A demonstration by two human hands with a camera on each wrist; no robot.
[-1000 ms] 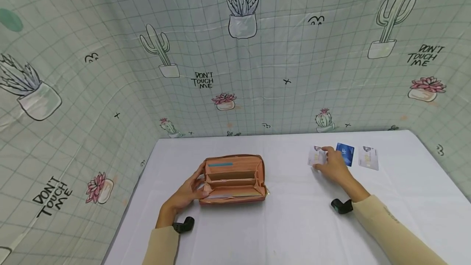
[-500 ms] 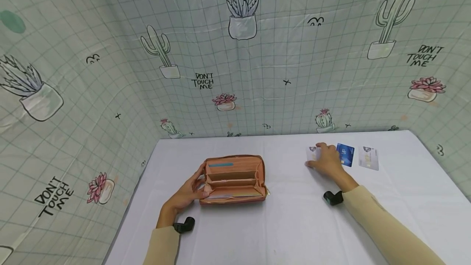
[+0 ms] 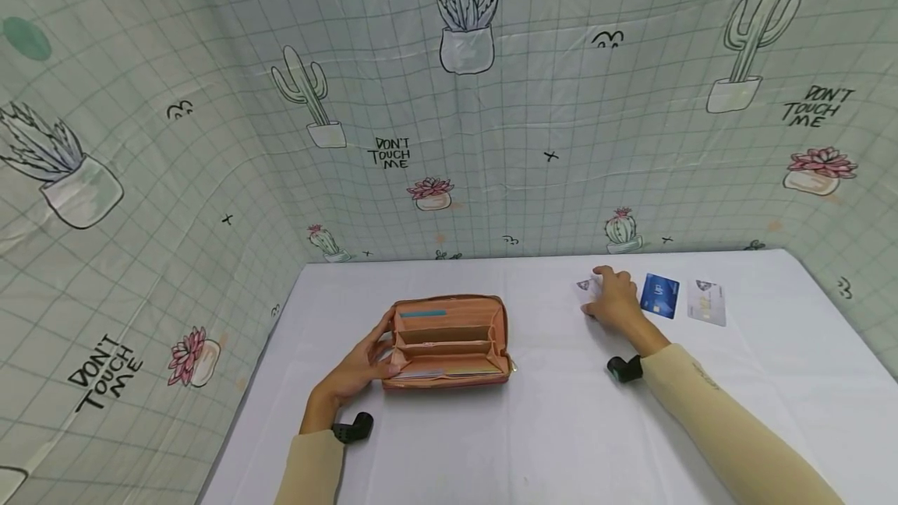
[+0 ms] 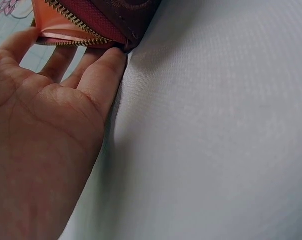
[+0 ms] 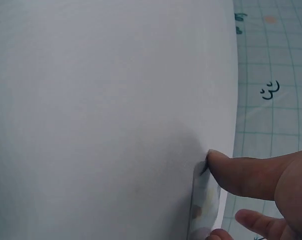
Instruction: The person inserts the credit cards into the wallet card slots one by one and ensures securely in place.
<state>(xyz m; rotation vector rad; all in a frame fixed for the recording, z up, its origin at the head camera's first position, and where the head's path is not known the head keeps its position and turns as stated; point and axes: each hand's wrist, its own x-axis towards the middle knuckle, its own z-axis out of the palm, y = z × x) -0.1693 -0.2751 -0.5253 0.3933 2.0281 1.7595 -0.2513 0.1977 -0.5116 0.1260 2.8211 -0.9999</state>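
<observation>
White card (image 3: pixel 585 287) lies under right-hand fingers (image 3: pixel 602 274).

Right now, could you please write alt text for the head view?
A right hand presses a white card on a white table, beside a blue card; the left hand steadies an open pink wallet.

Legible text: "DON'T TOUCH ME", printed on backdrop cloth (image 3: pixel 491 139) in three spots: behind and left of left hand (image 3: pixel 354 369), far left of it, and up right of right hand (image 3: pixel 613 301). Card markings unreadable.
</observation>
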